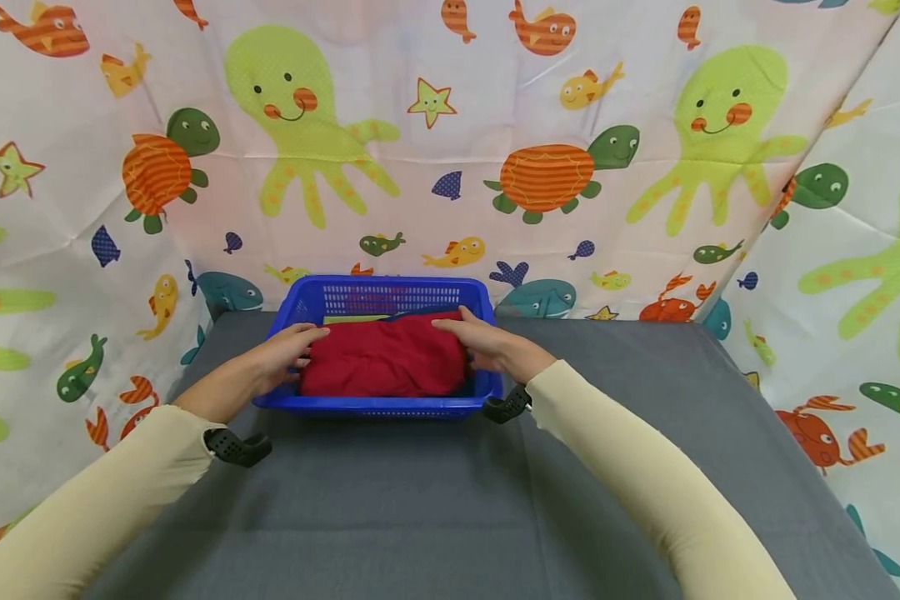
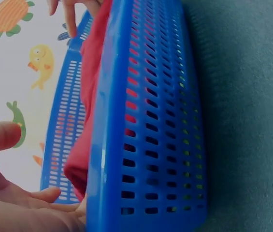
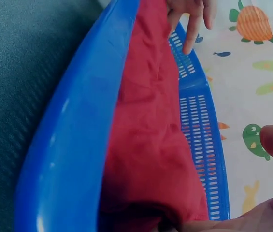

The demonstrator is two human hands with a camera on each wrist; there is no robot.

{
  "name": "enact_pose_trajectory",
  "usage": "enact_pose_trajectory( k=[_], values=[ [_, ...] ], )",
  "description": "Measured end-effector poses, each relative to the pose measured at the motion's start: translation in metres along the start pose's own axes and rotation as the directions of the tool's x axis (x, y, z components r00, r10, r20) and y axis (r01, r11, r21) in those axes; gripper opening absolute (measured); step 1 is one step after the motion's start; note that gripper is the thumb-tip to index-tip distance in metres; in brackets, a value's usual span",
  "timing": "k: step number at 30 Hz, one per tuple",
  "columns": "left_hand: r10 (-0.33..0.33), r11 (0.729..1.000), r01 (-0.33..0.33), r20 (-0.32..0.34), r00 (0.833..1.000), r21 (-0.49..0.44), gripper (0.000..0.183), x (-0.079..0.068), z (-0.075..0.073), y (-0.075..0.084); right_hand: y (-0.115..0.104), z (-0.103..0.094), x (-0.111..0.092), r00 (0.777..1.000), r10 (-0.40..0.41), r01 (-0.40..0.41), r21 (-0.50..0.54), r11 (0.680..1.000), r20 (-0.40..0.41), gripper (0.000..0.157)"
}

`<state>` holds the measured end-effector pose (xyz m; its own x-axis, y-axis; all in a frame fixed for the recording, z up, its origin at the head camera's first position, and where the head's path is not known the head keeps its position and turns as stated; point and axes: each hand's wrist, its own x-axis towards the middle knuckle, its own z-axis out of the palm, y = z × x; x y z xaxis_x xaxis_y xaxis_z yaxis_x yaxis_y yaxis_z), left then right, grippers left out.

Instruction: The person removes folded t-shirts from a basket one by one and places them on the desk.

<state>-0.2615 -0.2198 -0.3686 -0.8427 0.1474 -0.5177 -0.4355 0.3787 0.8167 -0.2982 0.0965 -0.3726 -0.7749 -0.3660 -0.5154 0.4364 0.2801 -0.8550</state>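
A folded red cloth (image 1: 390, 354) lies in a blue plastic basket (image 1: 390, 406), its top level with or above the near rim. At the cloth's left end is my left hand (image 1: 281, 354), fingers reaching down inside the basket and thumb raised apart. My right hand (image 1: 487, 340) is at the opposite end, also with the thumb away from the cloth; in the right wrist view its fingertips go in by the cloth's folded end and are hidden. Behind the red cloth, a strip of yellow-green cloth (image 1: 352, 318) and a dark blue edge (image 1: 427, 312) show.
The basket stands on a grey-covered table (image 1: 390, 500), close to the back. A white curtain (image 1: 435, 150) printed with sea animals hangs behind and along both sides. Dark bands (image 1: 237, 447) circle both wrists over cream sleeves (image 1: 637, 467).
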Motion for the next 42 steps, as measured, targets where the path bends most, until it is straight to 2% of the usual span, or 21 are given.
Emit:
enact_pose_trajectory(
  k=[4,6,9,15,21,27,31,36,39,42],
  values=[
    [0.002,0.995,0.002,0.032,0.999,-0.101,0.077,0.002,-0.003,-0.001,-0.001,0.0,0.0,1.0,-0.011,0.011,0.001,1.0,-0.025,0.094],
    [-0.005,0.993,0.012,0.062,0.998,-0.115,0.077,0.002,-0.004,-0.002,-0.001,0.0,0.001,0.999,-0.019,0.019,-0.013,1.0,-0.03,0.094],
    [-0.014,0.996,0.021,0.081,0.997,-0.091,0.078,0.002,-0.004,-0.002,-0.001,0.0,0.001,0.998,-0.054,0.053,-0.065,0.996,-0.017,0.094],
    [0.036,0.999,-0.037,0.03,0.999,0.013,0.079,0.002,-0.001,-0.002,-0.001,0.003,-0.003,0.993,-0.116,0.117,-0.203,0.972,0.014,0.091],
    [0.054,0.998,-0.052,0.055,0.997,-0.031,0.08,0.007,0.004,-0.004,-0.001,0.005,-0.003,0.994,-0.102,0.106,-0.141,0.984,0.035,0.092],
    [0.053,0.998,-0.051,0.073,0.996,-0.04,0.083,0.009,0.005,-0.007,0.001,0.005,0.006,0.995,-0.103,0.104,-0.117,0.988,0.013,0.095],
    [0.047,0.999,-0.048,0.091,0.995,0.001,0.082,0.01,0.004,-0.01,0.004,0.005,0.01,0.996,-0.092,0.094,-0.138,0.986,0.019,0.095],
    [0.057,0.995,-0.066,0.132,0.99,0.069,0.083,0.014,0.004,-0.011,0.004,0.004,0.011,0.996,-0.054,0.066,-0.19,0.98,0.067,0.1],
    [0.055,0.985,-0.077,0.146,0.988,0.154,0.085,0.014,0.004,-0.009,0.004,0.003,0.01,0.994,-0.057,0.076,-0.207,0.975,0.094,0.102],
    [0.046,0.96,-0.079,0.129,0.991,0.268,0.086,0.011,0.006,-0.005,0.004,0.003,0.01,0.993,-0.063,0.082,-0.192,0.978,0.103,0.102]
  ],
)
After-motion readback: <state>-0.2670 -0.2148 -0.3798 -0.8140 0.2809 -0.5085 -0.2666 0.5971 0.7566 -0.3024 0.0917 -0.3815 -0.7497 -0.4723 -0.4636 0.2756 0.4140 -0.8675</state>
